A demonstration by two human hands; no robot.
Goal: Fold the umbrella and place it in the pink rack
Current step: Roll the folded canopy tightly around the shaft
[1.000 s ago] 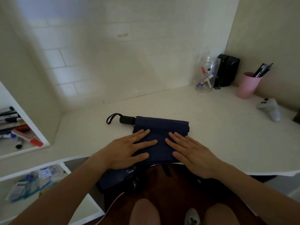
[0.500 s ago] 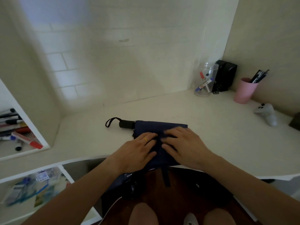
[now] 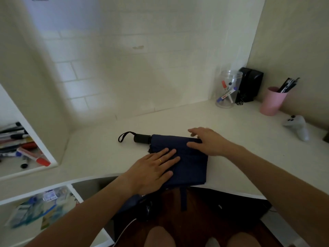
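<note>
while both hands point(image 3: 178, 157) press it, umbrella point(image 3: 190, 163) lies beneath.

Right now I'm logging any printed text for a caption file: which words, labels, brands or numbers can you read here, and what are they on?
None can be read.
Markers in the clear jar: label print too small.
Packets on the lower shelf: print blurred.
Markers in the left cubby: no legible print.
Navy umbrella, pink cup, white controller: no text shows.
</note>
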